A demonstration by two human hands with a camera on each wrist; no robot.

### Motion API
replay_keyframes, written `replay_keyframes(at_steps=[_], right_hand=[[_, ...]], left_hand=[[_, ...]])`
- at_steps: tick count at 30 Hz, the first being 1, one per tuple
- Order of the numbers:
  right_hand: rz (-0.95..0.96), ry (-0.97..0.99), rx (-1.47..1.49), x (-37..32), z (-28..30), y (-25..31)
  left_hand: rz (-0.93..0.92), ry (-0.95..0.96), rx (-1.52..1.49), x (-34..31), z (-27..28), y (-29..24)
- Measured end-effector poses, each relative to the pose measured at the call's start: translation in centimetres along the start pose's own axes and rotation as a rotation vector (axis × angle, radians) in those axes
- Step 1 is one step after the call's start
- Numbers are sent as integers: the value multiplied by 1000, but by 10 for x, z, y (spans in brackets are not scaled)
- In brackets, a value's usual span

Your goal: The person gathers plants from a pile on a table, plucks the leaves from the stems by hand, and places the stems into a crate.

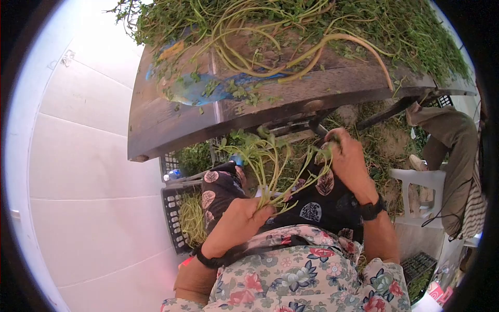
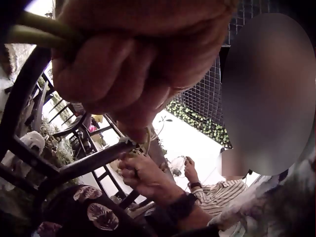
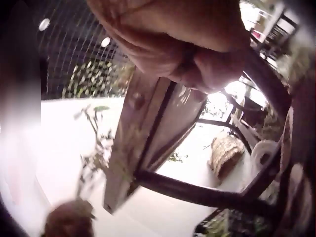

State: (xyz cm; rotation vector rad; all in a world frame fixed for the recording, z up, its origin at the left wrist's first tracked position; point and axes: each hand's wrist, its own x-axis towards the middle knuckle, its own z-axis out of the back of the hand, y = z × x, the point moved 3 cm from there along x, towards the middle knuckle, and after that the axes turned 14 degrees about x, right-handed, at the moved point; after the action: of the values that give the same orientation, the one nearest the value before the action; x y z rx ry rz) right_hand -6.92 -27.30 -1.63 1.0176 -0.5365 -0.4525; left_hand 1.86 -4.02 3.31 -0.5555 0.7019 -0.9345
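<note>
My left hand (image 1: 236, 221) grips a small bunch of leafy green stems (image 1: 273, 166) near their lower ends, over my lap. The stems fan upward to loose leaves just below the table edge. To the right, my right hand (image 1: 351, 164) has its fingers curled and pinches the tip of one stem that leans out from the bunch. In the left wrist view, thick pale stems (image 2: 39, 32) stick out of the left fist. The right wrist view shows the right hand (image 3: 182, 44) from close by, its fingertips partly hidden.
A wooden table (image 1: 176, 122) stands in front, heaped with greens (image 1: 405, 31) and long trailing stems (image 1: 312, 52). Black crates (image 1: 174, 218) with greens are at the left. At the right, another person's leg (image 1: 449, 135) is beside a white plastic stool (image 1: 421, 192). Cut greens litter the floor.
</note>
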Motion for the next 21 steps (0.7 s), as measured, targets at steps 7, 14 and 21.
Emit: replay_keyframes(at_steps=[7,14,21], right_hand=[[-505,252,999,-17,21,15],[-537,407,847,-31,-30,37],[-505,483,660,-20,-15,35]], left_hand=[[19,-155,51,-1,11,3],[5,-167,139,4,3,-7],[88,-34,176,-4,11,-4]])
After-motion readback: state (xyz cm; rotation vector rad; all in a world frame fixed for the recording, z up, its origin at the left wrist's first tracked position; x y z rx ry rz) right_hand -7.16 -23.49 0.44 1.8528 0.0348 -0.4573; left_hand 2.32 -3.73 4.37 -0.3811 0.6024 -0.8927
